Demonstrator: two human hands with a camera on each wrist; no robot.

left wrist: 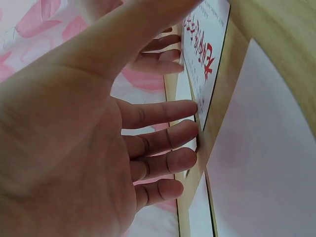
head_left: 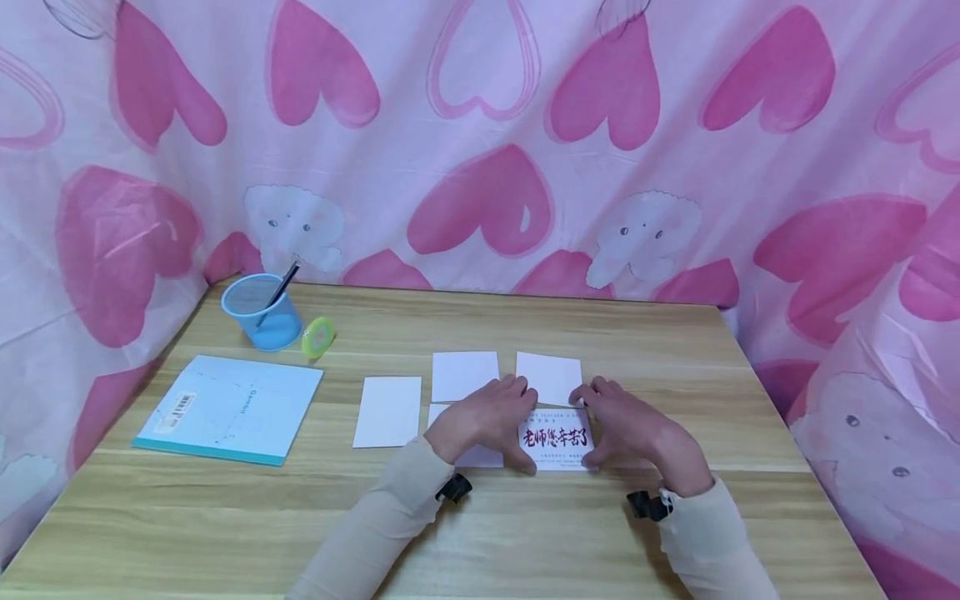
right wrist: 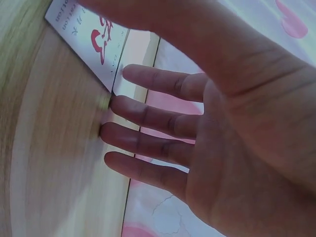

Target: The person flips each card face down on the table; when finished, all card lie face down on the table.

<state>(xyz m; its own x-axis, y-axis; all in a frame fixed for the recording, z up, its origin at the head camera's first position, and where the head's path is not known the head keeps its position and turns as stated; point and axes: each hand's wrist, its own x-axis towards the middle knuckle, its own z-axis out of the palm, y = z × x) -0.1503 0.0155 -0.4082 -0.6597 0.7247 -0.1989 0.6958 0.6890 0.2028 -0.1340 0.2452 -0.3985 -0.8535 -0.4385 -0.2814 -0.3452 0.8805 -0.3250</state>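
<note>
A white card (head_left: 556,457) printed with large red Chinese characters lies on the table between the two hands. My left hand (head_left: 487,421) is at its left edge, fingertips near the far corner and thumb near the close one. At the right edge is my right hand (head_left: 633,429), fingers at the far corner and thumb low on the side. In the left wrist view the fingers (left wrist: 168,133) extend fairly straight beside the card. The right wrist view likewise shows straight, spread fingers (right wrist: 153,116). Under the left hand, a blank white card (head_left: 480,457) is partly hidden.
Blank white cards stand at the back left (head_left: 463,375), back right (head_left: 549,377) and far left (head_left: 387,412) of the group. Further left are a light blue notebook (head_left: 232,408), a blue mesh pen cup (head_left: 273,329) with a pen, and a green tape roll (head_left: 318,337). A pink heart curtain (head_left: 480,200) encloses the table.
</note>
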